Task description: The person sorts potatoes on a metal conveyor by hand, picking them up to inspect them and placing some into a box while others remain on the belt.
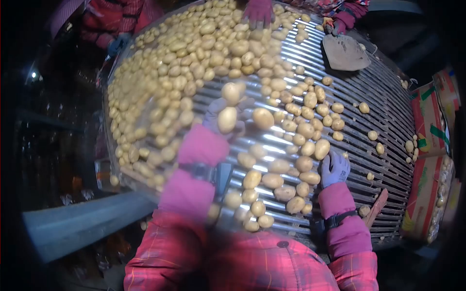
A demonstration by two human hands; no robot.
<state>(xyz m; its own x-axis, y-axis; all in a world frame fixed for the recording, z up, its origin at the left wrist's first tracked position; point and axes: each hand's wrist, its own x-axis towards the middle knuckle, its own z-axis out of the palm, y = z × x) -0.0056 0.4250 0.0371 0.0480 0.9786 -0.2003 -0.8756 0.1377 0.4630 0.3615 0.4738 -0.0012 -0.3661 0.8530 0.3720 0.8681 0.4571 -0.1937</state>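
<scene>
My left hand (pixel 212 115), in a purple-grey glove, is closed around a potato (pixel 227 120). Another potato (pixel 230 93) shows at its fingers, and a larger potato (pixel 263 118) lies just to the right; blur hides whether these touch the hand. On the slatted metal rack (pixel 374 111), my gloved right hand (pixel 335 168) rests with thumb and fingers apart, beside a potato (pixel 322 149) at the right edge of a loose group. Nothing shows in that hand, though its fingertips are partly hidden. Several potatoes (pixel 272 181) lie between my two hands.
A dense heap of potatoes (pixel 170 63) covers the rack's far left. Across from me, a co-worker's gloved hand (pixel 258 13) touches the heap; another gloved hand holds a flat scoop (pixel 345 52). Cardboard boxes (pixel 424 189) stand at right, a metal beam (pixel 92 220) at left.
</scene>
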